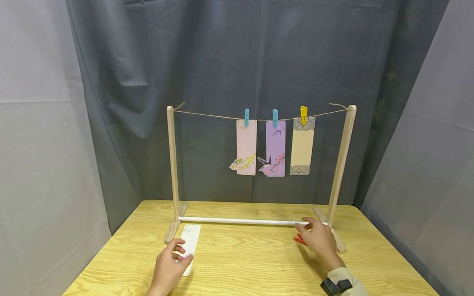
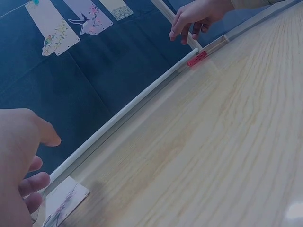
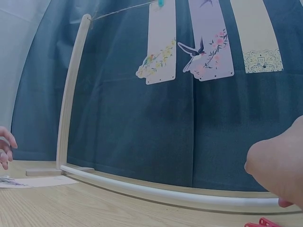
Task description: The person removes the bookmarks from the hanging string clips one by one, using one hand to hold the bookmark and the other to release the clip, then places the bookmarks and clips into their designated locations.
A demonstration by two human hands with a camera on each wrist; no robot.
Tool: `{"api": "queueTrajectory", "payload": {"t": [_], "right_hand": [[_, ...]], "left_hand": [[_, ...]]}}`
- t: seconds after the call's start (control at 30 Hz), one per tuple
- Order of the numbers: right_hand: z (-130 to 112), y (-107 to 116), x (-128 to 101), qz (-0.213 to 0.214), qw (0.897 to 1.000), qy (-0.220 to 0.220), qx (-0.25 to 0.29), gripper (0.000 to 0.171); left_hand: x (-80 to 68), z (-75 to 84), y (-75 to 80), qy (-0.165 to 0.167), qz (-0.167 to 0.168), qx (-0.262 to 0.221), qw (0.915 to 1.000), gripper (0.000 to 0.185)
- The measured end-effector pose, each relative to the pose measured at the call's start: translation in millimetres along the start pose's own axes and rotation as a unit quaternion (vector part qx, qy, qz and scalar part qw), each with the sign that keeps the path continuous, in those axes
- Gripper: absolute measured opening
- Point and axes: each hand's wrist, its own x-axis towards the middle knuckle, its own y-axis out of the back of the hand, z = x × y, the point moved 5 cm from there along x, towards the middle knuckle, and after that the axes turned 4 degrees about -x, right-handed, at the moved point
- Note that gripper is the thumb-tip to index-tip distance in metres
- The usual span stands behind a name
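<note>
Both hands (image 1: 170,263) (image 1: 319,240) low, fingers loosely curled

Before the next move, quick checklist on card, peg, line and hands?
1. Left hand on the white card: ok, fingers rest on it, card flat on the table.
2. Right hand holding the red peg: not ok, peg lies on the table beside it.
3. Free string left of the three hung cards: ok.
4. Frame upright: ok.
5. Peg intact: cannot tell.

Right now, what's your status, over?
Left hand resting on white card. Right hand over red peg, not gripping. Nothing blocking the string.
</note>
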Motion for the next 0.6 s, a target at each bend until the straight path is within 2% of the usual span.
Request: {"api": "queueTrajectory", "payload": {"t": [0.27, 0.6], "right_hand": [[-2, 2, 0, 0.008, 1.0, -0.001, 0.001, 0.061], [-6, 3, 0, 0.013, 1.0, 0.001, 0.003, 0.062]], "left_hand": [[4.9, 2.0, -4.2, -0.005, 0.013, -0.003, 0.9999, 0.043], [9.9, 12.9, -9.4, -0.032, 0.03, -0.012, 0.999, 0.044]]}}
